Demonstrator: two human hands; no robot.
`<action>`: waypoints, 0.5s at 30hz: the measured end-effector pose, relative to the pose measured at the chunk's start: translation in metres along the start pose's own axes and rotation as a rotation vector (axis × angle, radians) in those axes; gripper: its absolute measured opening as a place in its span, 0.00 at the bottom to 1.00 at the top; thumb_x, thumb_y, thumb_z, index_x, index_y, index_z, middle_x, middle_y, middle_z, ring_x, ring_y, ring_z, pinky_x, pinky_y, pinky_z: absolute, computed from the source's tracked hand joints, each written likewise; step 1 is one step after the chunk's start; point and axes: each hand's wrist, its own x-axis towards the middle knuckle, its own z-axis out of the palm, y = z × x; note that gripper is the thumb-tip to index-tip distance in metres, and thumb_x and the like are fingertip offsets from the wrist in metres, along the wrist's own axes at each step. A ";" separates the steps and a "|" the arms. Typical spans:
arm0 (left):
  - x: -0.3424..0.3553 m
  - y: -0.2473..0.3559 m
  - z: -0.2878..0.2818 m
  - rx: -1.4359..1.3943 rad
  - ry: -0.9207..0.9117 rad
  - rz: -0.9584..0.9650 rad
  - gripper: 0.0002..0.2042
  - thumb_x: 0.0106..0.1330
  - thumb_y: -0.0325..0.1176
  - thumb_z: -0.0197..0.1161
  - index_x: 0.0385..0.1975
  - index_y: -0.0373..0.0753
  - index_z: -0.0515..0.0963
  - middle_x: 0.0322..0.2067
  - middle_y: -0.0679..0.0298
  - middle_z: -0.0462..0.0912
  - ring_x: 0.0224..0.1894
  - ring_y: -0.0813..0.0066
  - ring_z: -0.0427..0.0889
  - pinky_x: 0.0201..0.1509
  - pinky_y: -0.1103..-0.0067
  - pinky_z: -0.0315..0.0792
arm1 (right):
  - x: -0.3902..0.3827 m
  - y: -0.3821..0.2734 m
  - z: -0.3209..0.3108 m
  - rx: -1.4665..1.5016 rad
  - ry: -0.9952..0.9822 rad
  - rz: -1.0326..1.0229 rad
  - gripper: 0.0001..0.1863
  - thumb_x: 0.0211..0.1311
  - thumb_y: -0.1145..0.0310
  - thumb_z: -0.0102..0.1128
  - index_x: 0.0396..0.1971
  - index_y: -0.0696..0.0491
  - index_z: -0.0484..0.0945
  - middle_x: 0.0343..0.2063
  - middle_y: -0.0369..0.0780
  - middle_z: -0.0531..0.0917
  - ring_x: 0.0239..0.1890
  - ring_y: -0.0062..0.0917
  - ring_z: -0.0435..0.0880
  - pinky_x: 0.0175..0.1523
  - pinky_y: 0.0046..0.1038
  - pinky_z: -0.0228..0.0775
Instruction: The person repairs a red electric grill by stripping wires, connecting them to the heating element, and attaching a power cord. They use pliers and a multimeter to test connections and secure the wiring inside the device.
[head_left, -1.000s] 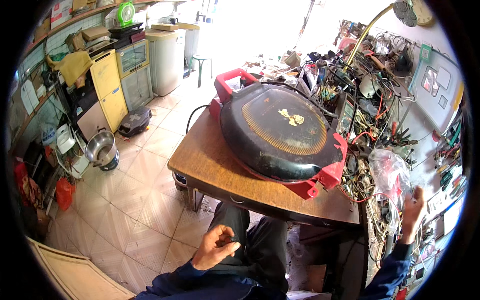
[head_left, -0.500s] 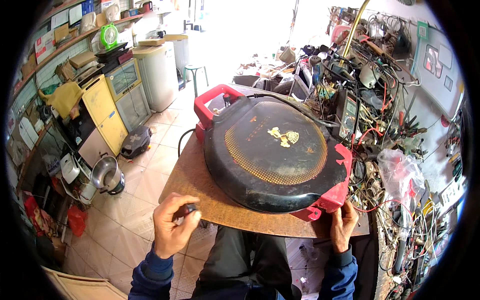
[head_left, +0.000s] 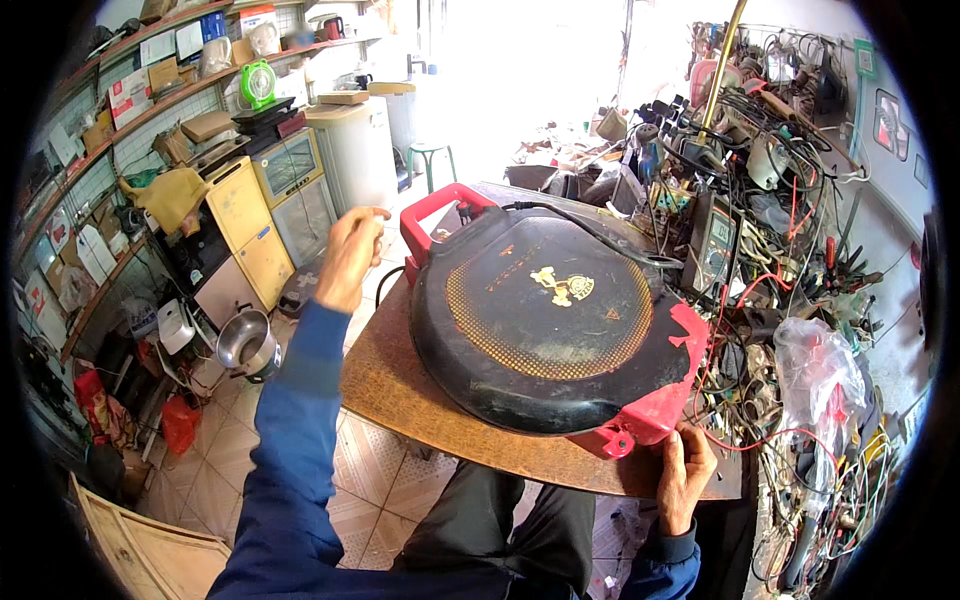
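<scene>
A: Nearest the body, what is the right hand [head_left: 683, 478] doing?

B: It grips the front edge of the brown wooden surface [head_left: 400, 385] at about five o'clock, fingers curled over the rim, just below the red plastic corner of the big round black electric griddle [head_left: 540, 320].

A: And the griddle itself?

B: It lies flat on the surface, filling most of it, lid shut, with a gold dotted ring on top. Its long axis runs from the red handle [head_left: 436, 215] at ten o'clock to the red corner at four o'clock. A black power cord [head_left: 590, 232] trails off its far side.

A: The left hand [head_left: 348, 252]?

B: Raised in the air at nine o'clock of the griddle, fingers loosely bent, holding nothing. The red handle lies just to its right, at about three o'clock from the fingers, so this hand is the nearer to that end.

A: Beyond?

B: A tangle of wires and tools [head_left: 780, 240] at two o'clock, and a yellow cabinet [head_left: 250, 235] across the tiled floor at ten o'clock.
</scene>
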 end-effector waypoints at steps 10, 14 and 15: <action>0.105 -0.062 0.035 -0.478 -0.299 -0.421 0.31 0.67 0.65 0.65 0.51 0.41 0.78 0.37 0.60 0.84 0.39 0.64 0.84 0.42 0.66 0.82 | -0.018 -0.008 0.004 -0.194 -0.230 -0.165 0.36 0.43 0.55 0.85 0.51 0.60 0.81 0.38 0.45 0.86 0.42 0.36 0.85 0.50 0.37 0.78; 0.118 -0.072 0.047 -0.472 -0.419 -0.365 0.28 0.71 0.61 0.62 0.47 0.38 0.78 0.36 0.56 0.83 0.37 0.58 0.85 0.41 0.65 0.84 | -0.017 -0.022 0.022 -0.447 -0.156 -0.328 0.32 0.44 0.51 0.84 0.44 0.57 0.81 0.32 0.45 0.81 0.35 0.42 0.78 0.43 0.42 0.72; 0.140 -0.094 0.022 -0.498 -0.519 -0.428 0.21 0.75 0.53 0.61 0.48 0.38 0.79 0.36 0.61 0.84 0.37 0.64 0.85 0.42 0.69 0.82 | -0.019 -0.026 0.030 -0.465 -0.147 -0.333 0.32 0.45 0.51 0.83 0.44 0.57 0.81 0.32 0.44 0.81 0.35 0.42 0.78 0.42 0.42 0.71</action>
